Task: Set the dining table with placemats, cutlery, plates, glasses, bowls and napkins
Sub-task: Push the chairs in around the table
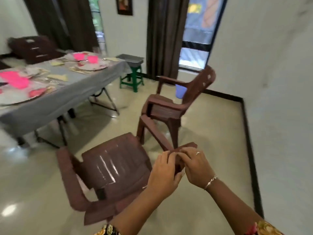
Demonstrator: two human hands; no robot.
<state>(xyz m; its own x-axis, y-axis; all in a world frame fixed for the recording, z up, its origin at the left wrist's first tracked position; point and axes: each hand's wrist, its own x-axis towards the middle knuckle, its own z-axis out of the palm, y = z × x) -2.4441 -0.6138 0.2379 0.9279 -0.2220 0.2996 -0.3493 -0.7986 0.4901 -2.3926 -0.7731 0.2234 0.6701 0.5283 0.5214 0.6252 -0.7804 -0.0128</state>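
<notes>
Brown plastic chair [115,163], foreground: left hand [163,173] and right hand [196,167] both curled round its upper edge, close together. Counter [76,94], grey cloth, far left, well apart from hands; carries plates [25,99], pink bowls [15,80], napkins [57,77], glass [95,50]. Second brown chair [169,107] beyond.

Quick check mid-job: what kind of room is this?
Probably a home dining room: a cloth-covered table laid with plates, brown plastic armchairs, dark curtains. The left hand and right hand grip the nearest armchair.
</notes>
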